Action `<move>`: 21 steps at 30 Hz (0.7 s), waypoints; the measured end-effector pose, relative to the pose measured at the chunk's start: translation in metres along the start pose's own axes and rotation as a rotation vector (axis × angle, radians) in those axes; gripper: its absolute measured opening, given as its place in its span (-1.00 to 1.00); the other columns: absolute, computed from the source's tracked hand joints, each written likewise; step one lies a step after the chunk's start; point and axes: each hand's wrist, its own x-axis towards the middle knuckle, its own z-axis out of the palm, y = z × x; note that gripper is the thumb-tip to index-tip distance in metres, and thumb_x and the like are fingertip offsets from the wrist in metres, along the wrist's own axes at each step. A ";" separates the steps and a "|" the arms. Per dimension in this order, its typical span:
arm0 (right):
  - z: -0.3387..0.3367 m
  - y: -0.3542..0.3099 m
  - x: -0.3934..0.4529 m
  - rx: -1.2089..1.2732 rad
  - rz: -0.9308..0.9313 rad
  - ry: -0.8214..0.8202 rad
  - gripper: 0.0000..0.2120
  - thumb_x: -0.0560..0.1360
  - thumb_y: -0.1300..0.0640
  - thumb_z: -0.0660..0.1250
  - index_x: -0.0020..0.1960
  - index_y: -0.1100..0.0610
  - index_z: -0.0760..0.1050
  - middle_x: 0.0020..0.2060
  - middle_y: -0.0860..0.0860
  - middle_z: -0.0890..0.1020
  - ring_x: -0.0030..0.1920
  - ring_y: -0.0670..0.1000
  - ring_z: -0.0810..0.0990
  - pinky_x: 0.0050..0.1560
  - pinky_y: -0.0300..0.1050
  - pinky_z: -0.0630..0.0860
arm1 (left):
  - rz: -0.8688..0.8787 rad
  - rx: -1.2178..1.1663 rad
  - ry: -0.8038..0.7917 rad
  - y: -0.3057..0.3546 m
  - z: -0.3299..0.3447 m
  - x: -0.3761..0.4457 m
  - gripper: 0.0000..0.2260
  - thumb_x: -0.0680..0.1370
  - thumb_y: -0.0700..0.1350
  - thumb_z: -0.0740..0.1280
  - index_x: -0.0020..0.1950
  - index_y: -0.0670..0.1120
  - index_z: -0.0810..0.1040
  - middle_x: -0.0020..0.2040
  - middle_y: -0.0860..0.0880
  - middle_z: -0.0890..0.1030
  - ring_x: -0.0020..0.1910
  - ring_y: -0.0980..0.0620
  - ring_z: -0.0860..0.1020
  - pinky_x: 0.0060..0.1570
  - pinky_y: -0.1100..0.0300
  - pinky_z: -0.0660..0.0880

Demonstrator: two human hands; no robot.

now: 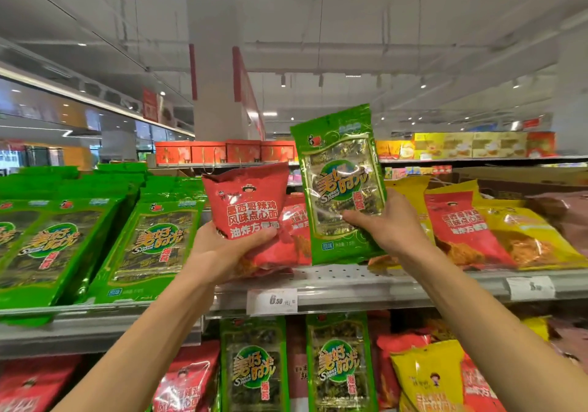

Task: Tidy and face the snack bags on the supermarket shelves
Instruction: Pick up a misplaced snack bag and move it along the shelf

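Observation:
My left hand (219, 246) grips a red snack bag (251, 201) from below, holding it upright above the top shelf. My right hand (381, 220) holds a green seaweed bag (340, 182) by its lower right side, thumb across the front, lifted upright next to the red bag. Both bags face me. Behind them more red bags (296, 220) lie on the top shelf (350, 284).
Green seaweed bags (152, 246) fill the shelf section at the left. Red and yellow bags (496, 230) lie slanted at the right. A price tag (272, 300) sits on the shelf edge. The lower shelf holds green, red and yellow bags (337, 367). Red boxes (222, 150) stand beyond.

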 end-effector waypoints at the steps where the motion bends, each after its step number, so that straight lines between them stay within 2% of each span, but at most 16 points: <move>1: -0.011 0.000 -0.004 -0.009 -0.017 0.019 -0.42 0.38 -0.01 0.59 0.30 0.12 0.46 0.15 0.05 0.65 0.14 0.13 0.64 0.19 0.20 0.59 | -0.005 -0.006 -0.015 0.000 0.009 0.002 -0.46 0.08 0.09 0.66 0.00 -0.05 0.68 -0.17 0.01 0.74 -0.30 0.09 0.70 -0.44 0.29 0.54; 4: -0.044 0.010 -0.015 -0.007 -0.019 0.072 -0.51 0.39 0.01 0.60 0.23 0.12 0.54 0.07 0.05 0.69 0.07 0.10 0.67 0.15 0.17 0.60 | -0.051 -0.029 -0.105 -0.002 0.043 0.007 -0.50 0.17 0.00 0.68 0.05 -0.05 0.67 -0.16 0.01 0.74 -0.24 0.02 0.72 -0.41 0.23 0.58; 8: -0.078 0.036 -0.033 0.058 -0.030 0.125 -0.70 0.39 0.12 0.60 0.06 0.07 0.60 -0.07 0.00 0.75 -0.11 -0.06 0.71 -0.12 -0.13 0.58 | -0.094 -0.013 -0.201 -0.006 0.089 0.016 -0.56 0.24 -0.07 0.68 0.05 -0.07 0.65 -0.18 0.02 0.74 -0.22 0.03 0.72 -0.36 0.26 0.59; 10: -0.088 0.049 -0.039 0.087 -0.009 0.105 -0.60 0.37 0.10 0.61 0.15 0.09 0.59 -0.04 -0.01 0.75 -0.07 -0.04 0.72 -0.08 -0.12 0.60 | -0.130 -0.007 -0.216 -0.007 0.107 0.023 -0.55 0.24 -0.09 0.68 0.06 -0.08 0.64 -0.18 0.00 0.74 -0.22 0.02 0.72 -0.35 0.25 0.60; 13: -0.097 0.064 -0.047 0.150 0.047 0.075 -0.28 0.28 -0.05 0.63 0.34 0.15 0.49 0.12 0.06 0.70 0.10 0.08 0.69 0.17 0.10 0.61 | -0.211 -0.007 -0.219 -0.007 0.121 0.035 -0.52 0.23 -0.09 0.68 0.08 -0.10 0.60 -0.18 -0.04 0.74 -0.24 -0.02 0.72 -0.34 0.20 0.61; 14: -0.098 0.068 -0.048 0.168 0.043 0.073 -0.28 0.24 -0.07 0.63 0.32 0.14 0.50 0.07 0.04 0.72 0.06 0.06 0.71 0.13 0.09 0.62 | -0.227 0.005 -0.217 -0.006 0.123 0.038 -0.50 0.21 -0.08 0.68 0.08 -0.11 0.59 -0.19 -0.04 0.74 -0.26 -0.02 0.72 -0.36 0.21 0.60; 16: -0.099 0.073 -0.051 0.175 0.027 0.077 -0.45 0.27 -0.01 0.63 0.19 0.07 0.55 -0.07 -0.05 0.75 -0.09 -0.06 0.73 -0.06 -0.06 0.64 | -0.225 0.048 -0.207 -0.006 0.124 0.044 -0.45 0.16 -0.03 0.67 0.07 -0.10 0.59 -0.21 -0.03 0.74 -0.29 0.00 0.72 -0.41 0.25 0.57; 18: -0.099 0.077 -0.051 0.190 0.023 0.075 -0.59 0.33 0.06 0.62 0.10 0.01 0.54 -0.13 -0.08 0.75 -0.14 -0.10 0.73 -0.10 -0.11 0.63 | -0.209 0.083 -0.199 -0.008 0.123 0.049 -0.40 0.10 -0.02 0.67 0.08 -0.09 0.59 -0.18 -0.02 0.73 -0.29 0.03 0.71 -0.43 0.27 0.56; 21: -0.098 0.084 -0.051 0.231 0.017 0.050 -0.64 0.35 0.10 0.61 0.04 -0.03 0.53 -0.15 -0.17 0.75 -0.15 -0.09 0.74 -0.15 -0.15 0.66 | -0.265 0.165 -0.251 -0.014 0.117 0.049 -0.28 0.01 0.05 0.67 0.11 -0.07 0.57 -0.10 -0.03 0.73 -0.18 0.00 0.71 -0.27 0.18 0.61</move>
